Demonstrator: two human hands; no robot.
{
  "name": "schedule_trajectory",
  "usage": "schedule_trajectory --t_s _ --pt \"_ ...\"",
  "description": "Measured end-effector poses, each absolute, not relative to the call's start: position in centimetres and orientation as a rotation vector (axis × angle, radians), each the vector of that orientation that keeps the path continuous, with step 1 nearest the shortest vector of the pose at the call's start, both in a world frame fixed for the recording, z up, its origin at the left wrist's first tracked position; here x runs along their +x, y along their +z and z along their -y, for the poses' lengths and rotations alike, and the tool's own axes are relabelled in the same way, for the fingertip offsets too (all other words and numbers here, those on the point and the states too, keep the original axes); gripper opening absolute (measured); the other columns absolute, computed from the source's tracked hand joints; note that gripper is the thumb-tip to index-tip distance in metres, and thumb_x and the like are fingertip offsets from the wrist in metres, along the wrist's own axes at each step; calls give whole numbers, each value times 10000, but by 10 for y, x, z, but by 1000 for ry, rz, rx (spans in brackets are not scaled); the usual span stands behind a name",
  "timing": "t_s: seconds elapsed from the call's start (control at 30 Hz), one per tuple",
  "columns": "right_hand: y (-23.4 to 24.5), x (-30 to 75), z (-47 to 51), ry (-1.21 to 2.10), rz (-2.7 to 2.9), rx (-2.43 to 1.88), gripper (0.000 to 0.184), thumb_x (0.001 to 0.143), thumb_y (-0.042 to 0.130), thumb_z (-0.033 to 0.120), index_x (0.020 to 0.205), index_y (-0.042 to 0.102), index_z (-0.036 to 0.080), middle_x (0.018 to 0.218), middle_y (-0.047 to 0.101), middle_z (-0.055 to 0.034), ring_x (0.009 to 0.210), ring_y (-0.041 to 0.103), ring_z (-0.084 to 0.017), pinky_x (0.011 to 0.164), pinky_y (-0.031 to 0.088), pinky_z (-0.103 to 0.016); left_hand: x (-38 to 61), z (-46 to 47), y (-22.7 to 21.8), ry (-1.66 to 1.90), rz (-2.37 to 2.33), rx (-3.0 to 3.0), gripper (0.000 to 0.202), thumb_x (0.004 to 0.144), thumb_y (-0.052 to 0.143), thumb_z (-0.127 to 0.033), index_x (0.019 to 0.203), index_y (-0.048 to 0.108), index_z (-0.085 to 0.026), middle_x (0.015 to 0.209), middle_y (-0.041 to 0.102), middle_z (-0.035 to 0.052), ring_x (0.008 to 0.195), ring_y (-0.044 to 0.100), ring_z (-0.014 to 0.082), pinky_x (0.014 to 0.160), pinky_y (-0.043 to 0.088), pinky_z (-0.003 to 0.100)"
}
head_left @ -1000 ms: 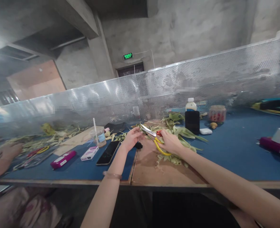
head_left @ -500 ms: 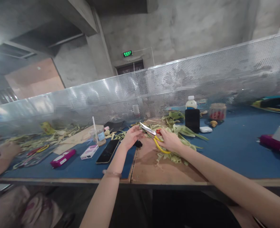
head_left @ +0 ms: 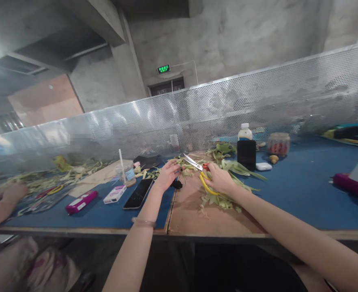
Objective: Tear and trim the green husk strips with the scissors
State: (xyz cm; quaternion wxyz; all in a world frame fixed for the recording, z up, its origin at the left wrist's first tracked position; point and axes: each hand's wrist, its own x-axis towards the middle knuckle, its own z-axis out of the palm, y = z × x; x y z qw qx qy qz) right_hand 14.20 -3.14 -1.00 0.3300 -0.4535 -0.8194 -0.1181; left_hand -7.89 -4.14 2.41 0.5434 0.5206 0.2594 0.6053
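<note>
My right hand point(head_left: 219, 178) is closed around the yellow-and-red handles of a pair of scissors point(head_left: 194, 162). The silver blades point up and to the left, toward my other hand. My left hand point(head_left: 166, 176), wearing a bracelet point(head_left: 145, 222) on the wrist, has its fingers curled together at a thin plant stem point(head_left: 183, 173), just left of the blades. Its exact grip is small and partly hidden. Pale green leaves and trimmings point(head_left: 223, 200) lie beneath and beside my right hand on a brown board point(head_left: 191, 215). A small black object point(head_left: 177, 184) sits by my left wrist.
A phone point(head_left: 138, 194), a small box point(head_left: 114, 194), a magenta device point(head_left: 81, 202) and a cup with straw point(head_left: 128, 174) stand left. At right are a bottle point(head_left: 245, 132), black upright object point(head_left: 246, 155), white case point(head_left: 263, 166) and jar point(head_left: 278, 144). Another person's hand point(head_left: 14, 192) works far left.
The scissors have shifted slightly right, so the blade tips stand farther from my left fingers. My left hand stays in nearly the same place.
</note>
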Motion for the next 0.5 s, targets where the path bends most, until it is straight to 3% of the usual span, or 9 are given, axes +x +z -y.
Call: schedule_trajectory --t_s 0.3,0.5 --pt "-9 144 33 -364 2184 -1052 403 777 407 499 1002 445 166 1029 537 -92 932 528 -201 621 381 -245 -76 47 29 1362 -619 1251 347 693 599 -173 1037 562 -141 744 599 26 587 532 81 553 421 201" --pt "-9 143 33 -343 2186 -1045 390 772 422 482 995 453 164 1033 535 -93 939 525 -198 662 396 -251 -76 46 28 1390 -643 1210 277 665 615 -145 939 576 -140 742 598 26 590 535 87 586 433 223"
